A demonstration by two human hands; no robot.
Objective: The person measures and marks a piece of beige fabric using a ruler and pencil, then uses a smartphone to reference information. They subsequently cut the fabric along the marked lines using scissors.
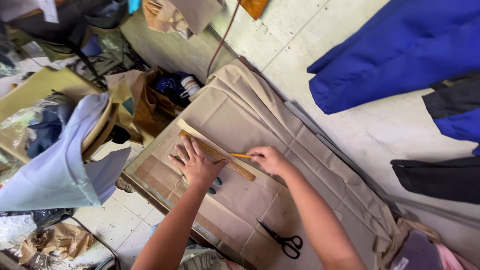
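Observation:
My left hand (194,162) presses flat, fingers spread, on a wooden ruler (235,167) that lies diagonally across tan cloth (235,112) spread over a table. My right hand (270,158) holds a yellow pencil (240,155), its tip touching the cloth beside the ruler's far edge. Brown paper pattern pieces (160,167) lie under the ruler and my left hand. Two small green objects (215,186) peek out just below my left wrist.
Black-handled scissors (285,241) lie on the cloth near my right forearm. Blue and dark garments (400,50) hang on the wall at right. A pale blue cloth (65,170) drapes over a chair at left. Crumpled paper (60,240) lies on the tiled floor.

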